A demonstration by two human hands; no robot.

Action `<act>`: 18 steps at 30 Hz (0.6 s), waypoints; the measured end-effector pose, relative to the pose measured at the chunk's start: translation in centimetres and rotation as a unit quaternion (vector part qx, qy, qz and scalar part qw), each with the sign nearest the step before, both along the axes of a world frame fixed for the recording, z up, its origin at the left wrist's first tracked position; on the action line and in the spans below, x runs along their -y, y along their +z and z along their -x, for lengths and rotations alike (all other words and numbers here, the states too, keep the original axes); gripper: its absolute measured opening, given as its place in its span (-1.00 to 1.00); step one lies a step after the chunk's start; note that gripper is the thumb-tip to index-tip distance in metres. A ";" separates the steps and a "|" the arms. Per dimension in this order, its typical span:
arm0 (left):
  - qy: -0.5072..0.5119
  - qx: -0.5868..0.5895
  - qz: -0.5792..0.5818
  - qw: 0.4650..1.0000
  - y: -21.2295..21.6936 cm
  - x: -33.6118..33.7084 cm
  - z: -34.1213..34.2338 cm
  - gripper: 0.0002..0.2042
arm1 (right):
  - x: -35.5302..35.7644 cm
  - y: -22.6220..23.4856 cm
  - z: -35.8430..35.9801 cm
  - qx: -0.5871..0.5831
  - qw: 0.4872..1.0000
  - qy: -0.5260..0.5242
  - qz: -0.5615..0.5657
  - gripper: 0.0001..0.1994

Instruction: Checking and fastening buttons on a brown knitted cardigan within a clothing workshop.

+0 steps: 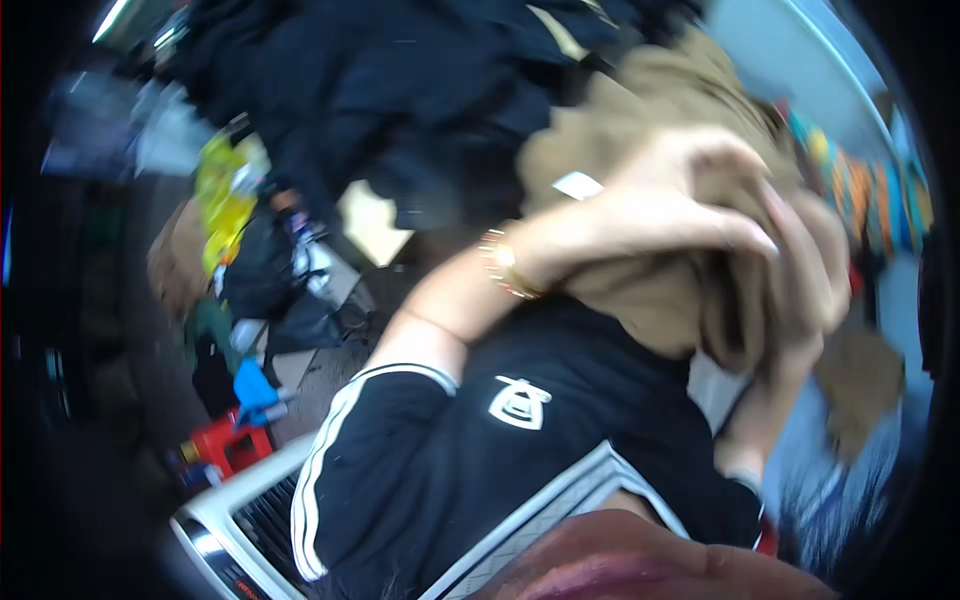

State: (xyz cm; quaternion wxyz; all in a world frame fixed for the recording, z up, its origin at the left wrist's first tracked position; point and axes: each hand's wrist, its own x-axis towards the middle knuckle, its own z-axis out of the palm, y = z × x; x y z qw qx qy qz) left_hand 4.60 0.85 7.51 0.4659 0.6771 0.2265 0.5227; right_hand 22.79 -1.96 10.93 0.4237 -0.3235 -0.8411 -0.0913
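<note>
A bunched piece of brown fabric [640, 290] is held up in front of my chest, with a small white tag [577, 186] showing near its left side. My left hand [690, 195], with a bracelet at the wrist, reaches across the fabric, fingers and thumb curled onto a fold. Close by on the right, my right hand [815, 265] grips the same fabric at its edge, fingers bent around it. Both hands are somewhat blurred, and the folds between them are partly hidden.
A large heap of black fabric [400, 90] lies beyond my hands, beside a cream-coloured piece [375, 222]. To the left are a yellow plastic bag [228, 190] and a red stool [228, 445]. Another brown fabric piece [862, 390] and multicoloured cloth [870, 200] are at the right.
</note>
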 end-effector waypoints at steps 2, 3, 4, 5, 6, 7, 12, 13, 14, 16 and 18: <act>-0.024 0.091 0.082 0.992 -0.6 0.6 -0.4 -0.64 | -1.1 -0.8 -0.5 0.017 0.999 0.043 -0.005 -0.66; 0.046 0.022 0.024 0.998 -0.8 0.0 -0.6 -0.69 | -1.5 -1.3 -0.7 0.017 0.998 0.068 -0.002 -0.67; 0.075 0.017 0.042 0.996 -1.1 0.5 -0.4 -0.71 | -1.8 -1.6 -1.0 0.007 0.997 0.071 0.025 -0.68; 0.135 -0.037 0.076 0.987 -1.4 0.3 -0.3 -0.70 | -2.0 -1.9 -1.2 0.003 0.996 0.086 0.016 -0.70; 0.147 -0.025 0.086 0.985 -1.7 0.2 -0.2 -0.70 | -2.3 -2.0 -1.3 -0.009 0.994 0.097 0.041 -0.71; 0.123 0.007 0.047 0.991 -2.0 -0.1 -0.1 -0.71 | -2.5 -2.0 -1.4 -0.022 0.992 0.108 0.065 -0.72; 0.086 0.034 0.047 0.995 -3.1 -1.0 0.5 -0.73 | -4.4 -1.7 -1.3 -0.075 0.973 0.213 0.038 -0.79; 0.097 0.036 0.037 0.994 -3.1 -1.1 0.4 -0.73 | -4.7 -1.7 -1.4 -0.068 0.972 0.225 0.013 -0.80; 0.106 0.039 0.028 0.993 -3.2 -1.1 0.3 -0.73 | -5.1 -1.7 -1.6 -0.061 0.970 0.235 -0.006 -0.82; 0.065 0.032 0.021 0.997 -2.8 -1.3 0.3 -0.76 | -5.6 -1.6 -2.0 -0.044 0.969 0.240 -0.022 -0.84; 0.080 0.061 0.067 0.993 -2.7 -1.0 0.0 -0.77 | -5.4 -1.5 -2.4 -0.024 0.975 0.220 0.001 -0.87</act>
